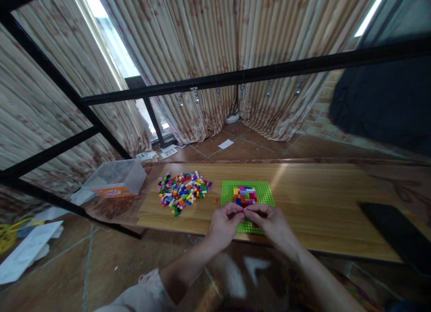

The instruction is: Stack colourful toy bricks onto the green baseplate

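A green studded baseplate (266, 193) lies on the wooden board, and a block of multicoloured toy bricks (245, 194) is built up near its middle. Over the plate's near half, my left hand (227, 220) and my right hand (267, 217) meet with thumbs and forefingers pinched together. A small reddish toy brick (243, 209) shows between the fingertips of both hands, mostly hidden by them. Just beyond the left fingertips is a dark blue brick (239, 201), at the near edge of the built part.
Left of the plate spreads a pile of loose coloured bricks (183, 191), with an orange one (215, 201) apart from it. A clear plastic box (117, 177) stands further left. A black flat object (397, 231) lies at right. Black metal bars (218, 82) cross behind the board.
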`<state>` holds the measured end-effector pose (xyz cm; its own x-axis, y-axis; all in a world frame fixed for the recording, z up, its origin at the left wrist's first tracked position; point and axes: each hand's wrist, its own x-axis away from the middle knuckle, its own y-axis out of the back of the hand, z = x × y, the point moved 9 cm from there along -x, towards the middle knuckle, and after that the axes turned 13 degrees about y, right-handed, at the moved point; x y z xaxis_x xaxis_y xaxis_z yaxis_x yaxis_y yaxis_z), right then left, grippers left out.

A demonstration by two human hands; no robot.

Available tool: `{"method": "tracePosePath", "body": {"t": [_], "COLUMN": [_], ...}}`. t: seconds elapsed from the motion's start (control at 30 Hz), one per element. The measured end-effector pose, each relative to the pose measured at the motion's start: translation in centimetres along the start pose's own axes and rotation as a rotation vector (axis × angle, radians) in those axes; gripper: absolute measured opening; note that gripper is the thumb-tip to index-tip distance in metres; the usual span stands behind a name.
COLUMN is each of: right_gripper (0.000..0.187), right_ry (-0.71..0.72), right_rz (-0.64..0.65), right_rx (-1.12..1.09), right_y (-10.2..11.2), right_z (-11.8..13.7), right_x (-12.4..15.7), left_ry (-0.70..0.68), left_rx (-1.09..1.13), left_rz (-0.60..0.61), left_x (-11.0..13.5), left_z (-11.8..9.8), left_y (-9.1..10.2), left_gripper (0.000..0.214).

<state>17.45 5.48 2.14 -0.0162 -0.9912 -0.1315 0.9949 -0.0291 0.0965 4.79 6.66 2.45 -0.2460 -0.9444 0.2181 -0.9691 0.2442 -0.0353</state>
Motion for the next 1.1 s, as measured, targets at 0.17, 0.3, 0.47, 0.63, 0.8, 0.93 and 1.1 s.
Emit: {"method": "tracePosePath", "body": {"t": [0.17, 0.3, 0.47, 0.63, 0.8, 0.93, 1.1], "right_gripper": [0.025, 0.031, 0.038, 0.025, 0.028, 0.028, 0.029], "right_ry": [-0.021, -0.097, -0.080, 0.136, 0.273, 0.320, 0.370], "right_rz": [0.023, -0.011, -0.173, -0.106, 0.048, 0.030, 0.011], "right_rx": [-0.030, -0.123, 0.047, 0.541, 0.813, 0.882, 0.890], "right_y": [-0.4, -0.5, 2.7, 3.5, 0.6, -0.1, -0.5], "right_z": [0.7, 0.2, -0.8, -0.2, 0.0, 0.1, 0.0], "right_x": [0.2, 0.3, -0.4, -0.9, -1.1, -1.7, -2.1], "left_ry": [0.025, 0.009, -0.042, -0.132, -0.195, -0.222, -0.218], "left_rx": [0.007, -0.022, -0.135, -0.320, -0.464, -0.541, -0.571], "left_rz": [0.037, 0.058, -0.008, -0.199, -0.299, -0.282, -0.236], "left_x": [-0.2, -0.3, -0.6, -0.7, -0.6, -0.6, -0.8], "left_z": [0.2, 0.4, 0.6, 0.7, 1.5, 2.1, 2.5], "left_y": [0.1, 0.3, 2.6, 7.7, 10.7, 10.4, 9.9], "left_gripper": [0.003, 0.006, 0.008, 0.010, 0.011, 0.013, 0.014]}}
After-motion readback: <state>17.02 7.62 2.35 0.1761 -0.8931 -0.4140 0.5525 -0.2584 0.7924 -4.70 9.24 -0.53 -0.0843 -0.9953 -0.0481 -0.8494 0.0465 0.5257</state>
